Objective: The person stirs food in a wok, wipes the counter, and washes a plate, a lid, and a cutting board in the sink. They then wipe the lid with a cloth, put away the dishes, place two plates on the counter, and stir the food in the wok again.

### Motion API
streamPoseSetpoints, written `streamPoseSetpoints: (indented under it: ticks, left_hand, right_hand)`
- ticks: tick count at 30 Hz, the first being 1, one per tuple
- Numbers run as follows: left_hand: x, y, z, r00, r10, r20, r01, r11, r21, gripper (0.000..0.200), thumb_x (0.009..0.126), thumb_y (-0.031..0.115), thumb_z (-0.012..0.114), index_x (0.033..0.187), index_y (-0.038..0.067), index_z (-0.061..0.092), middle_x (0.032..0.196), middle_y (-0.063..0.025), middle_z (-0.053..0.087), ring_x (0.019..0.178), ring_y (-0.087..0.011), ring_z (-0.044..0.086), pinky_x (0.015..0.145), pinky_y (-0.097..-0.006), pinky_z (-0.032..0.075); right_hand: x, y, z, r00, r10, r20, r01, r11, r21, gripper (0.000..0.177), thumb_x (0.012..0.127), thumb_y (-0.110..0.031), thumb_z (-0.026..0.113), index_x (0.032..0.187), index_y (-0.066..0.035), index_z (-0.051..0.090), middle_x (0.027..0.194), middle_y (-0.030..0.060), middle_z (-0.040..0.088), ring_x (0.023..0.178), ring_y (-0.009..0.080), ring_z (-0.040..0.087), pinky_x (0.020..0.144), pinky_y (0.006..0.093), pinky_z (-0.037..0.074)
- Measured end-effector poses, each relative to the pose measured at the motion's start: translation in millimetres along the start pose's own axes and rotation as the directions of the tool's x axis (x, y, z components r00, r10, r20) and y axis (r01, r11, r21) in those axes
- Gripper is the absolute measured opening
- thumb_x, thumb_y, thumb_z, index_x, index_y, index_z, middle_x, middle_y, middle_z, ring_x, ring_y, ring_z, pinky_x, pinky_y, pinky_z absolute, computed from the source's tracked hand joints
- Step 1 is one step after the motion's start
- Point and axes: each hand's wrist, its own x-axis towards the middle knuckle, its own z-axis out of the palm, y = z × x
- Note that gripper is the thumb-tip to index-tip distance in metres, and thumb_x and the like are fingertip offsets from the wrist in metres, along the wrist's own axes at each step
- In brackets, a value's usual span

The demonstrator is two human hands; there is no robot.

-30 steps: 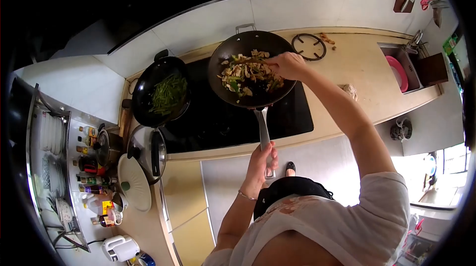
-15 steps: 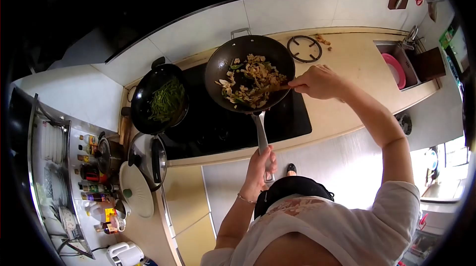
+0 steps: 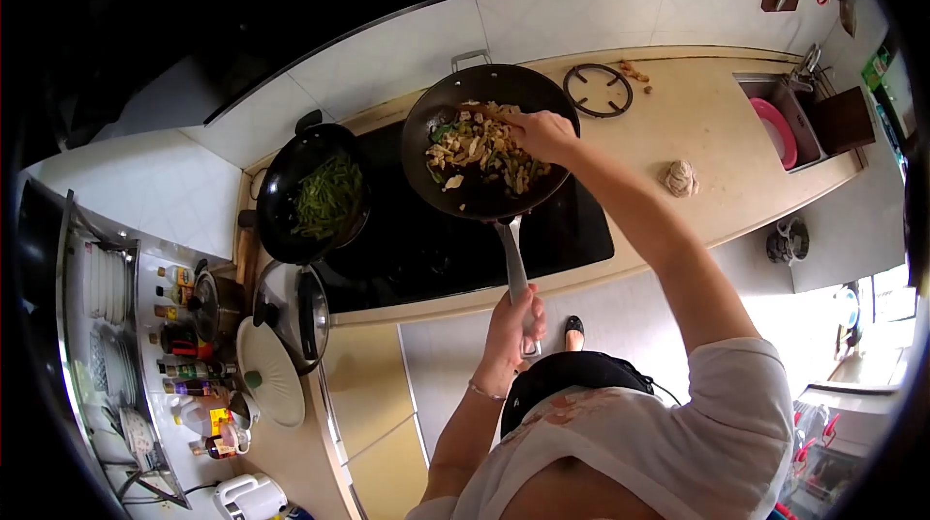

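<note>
A dark wok (image 3: 431, 118) sits over the right part of the black stove, its steel handle (image 3: 513, 253) pointing toward me. My left hand (image 3: 514, 326) is wrapped round that handle. Over the wok's right half, my right hand (image 3: 544, 135) is closed on a wooden spatula (image 3: 496, 114) whose far end lies among the food. Chopped pale and brown pieces with some green bits (image 3: 475, 147) lie in the wok. To the left stands a second black wok (image 3: 281, 166) holding green vegetable strips (image 3: 327, 195).
A round pan support (image 3: 598, 91) and a crumpled cloth-like lump (image 3: 680, 179) lie on the right counter. Farther right is a sink with a pink basin (image 3: 775, 132). Lids (image 3: 274, 375), bottles (image 3: 189, 365), a pot (image 3: 218, 302) and a white appliance (image 3: 249, 498) stand at the left.
My right hand has moved left and up with the spatula, over the wok. The food has shifted. A crumpled lump on the counter, earlier hidden by my arm, now shows.
</note>
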Motion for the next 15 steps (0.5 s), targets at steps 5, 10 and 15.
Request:
streamPoseSetpoints:
  ticks: [5,10,15]
  left_hand:
    - [-0.7,1.1,-0.7,1.000,-0.008,0.013,0.008,1.000,-0.002,0.017,0.085,0.023,0.049,0.092,0.007,0.047,0.063,-0.0020,0.046,0.047,-0.0092,0.043,0.040,-0.0201,0.034]
    - [0.9,0.4,-1.1,1.000,-0.001,0.021,0.001,1.000,-0.001,0.017,0.085,0.022,0.049,0.092,0.007,0.047,0.063,-0.0021,0.046,0.047,-0.0096,0.043,0.039,-0.0204,0.034]
    - [-0.2,1.3,0.9,1.000,-0.012,-0.021,0.013,0.999,0.031,0.018,0.084,0.023,0.049,0.092,0.007,0.047,0.063,-0.0019,0.046,0.046,-0.0094,0.044,0.039,-0.0206,0.034]
  right_hand:
    - [-37.1,-14.3,10.3,0.987,-0.031,0.155,0.045,0.995,-0.086,0.037,0.081,-0.021,0.040,0.117,-0.025,0.045,0.088,0.0137,0.059,0.081,0.0291,0.057,0.068,0.0374,0.045]
    - [-29.1,-1.6,-3.4,0.993,-0.066,0.099,0.067,0.998,-0.007,0.034,0.081,-0.023,0.039,0.113,-0.029,0.048,0.092,0.0107,0.058,0.081,0.0291,0.057,0.068,0.0369,0.045]
    - [16.7,-11.1,49.7,0.988,-0.048,0.148,0.075,0.981,-0.180,0.031,0.083,-0.026,0.039,0.111,-0.020,0.050,0.095,0.0128,0.057,0.082,0.0314,0.057,0.069,0.0347,0.047]
